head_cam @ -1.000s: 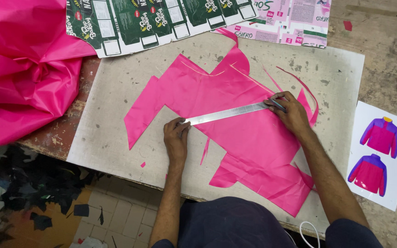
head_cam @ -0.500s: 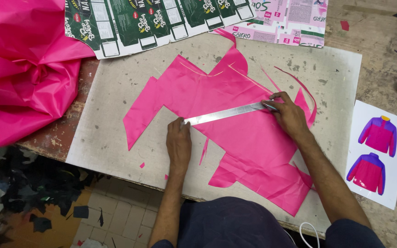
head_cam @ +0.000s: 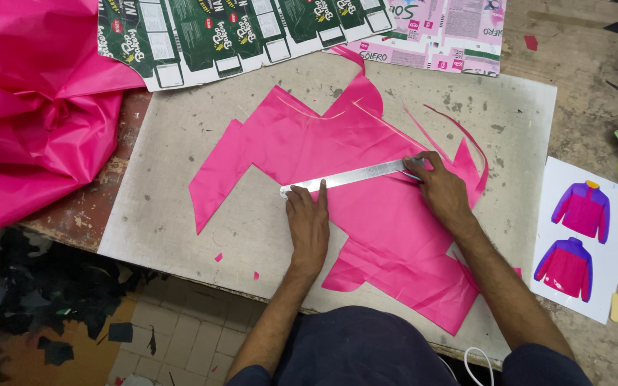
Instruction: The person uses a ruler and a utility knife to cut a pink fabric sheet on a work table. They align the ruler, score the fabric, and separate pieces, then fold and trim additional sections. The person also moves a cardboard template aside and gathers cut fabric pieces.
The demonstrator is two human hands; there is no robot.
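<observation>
A metal ruler (head_cam: pixel 345 177) lies slantwise across a cut piece of pink fabric (head_cam: pixel 366 207), which is spread flat on a grey board (head_cam: pixel 173 179) on the table (head_cam: pixel 574 86). The left hand (head_cam: pixel 309 221) lies flat, fingers stretched out, pressing down on the ruler's left end and the fabric beneath it. The right hand (head_cam: pixel 441 189) sits at the ruler's right end with its fingers curled at the edge; whether it pinches a small tool there cannot be told. A thin pink strip (head_cam: pixel 466 136) curls up just beyond that hand. To the left, a large heap of bunched pink fabric (head_cam: pixel 30 107) rests on the table's corner. Flattened printed cartons (head_cam: pixel 252 28) lie along the far edge of the board, and a sheet with two jacket drawings (head_cam: pixel 584 236) lies to the right.
</observation>
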